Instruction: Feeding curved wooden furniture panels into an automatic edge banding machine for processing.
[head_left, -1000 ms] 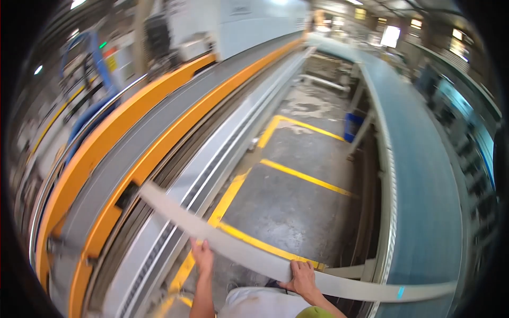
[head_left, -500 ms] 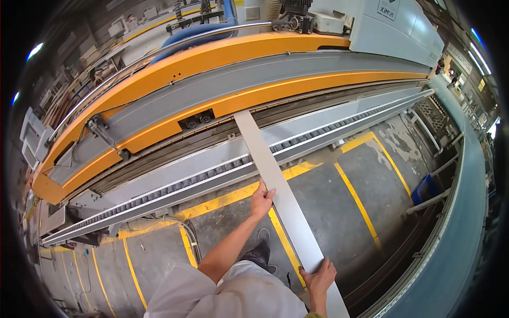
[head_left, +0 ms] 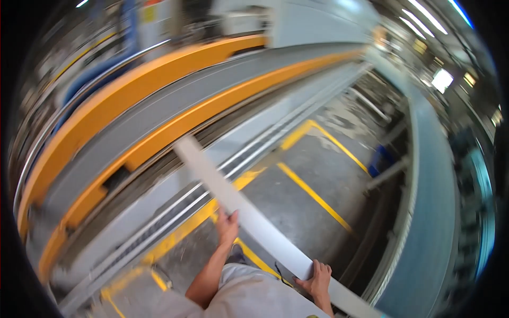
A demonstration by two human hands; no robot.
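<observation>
Spanning from the orange-edged conveyor (head_left: 159, 106) at left across the yellow-lined floor (head_left: 318, 212), the long white strip (head_left: 238, 204) is held by two spaced hands, left hand (head_left: 228, 228) closed on its edge and right hand (head_left: 319, 278) gripping nearer its end, so that its length is supported.

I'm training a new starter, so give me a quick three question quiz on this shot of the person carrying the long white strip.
1. True or false: both hands grip the long white strip.
2. Which hand is nearer the strip's close end? A left hand B right hand
3. What colour are the lines on the floor?

Key: 1 true. 2 B. 3 yellow.
</observation>
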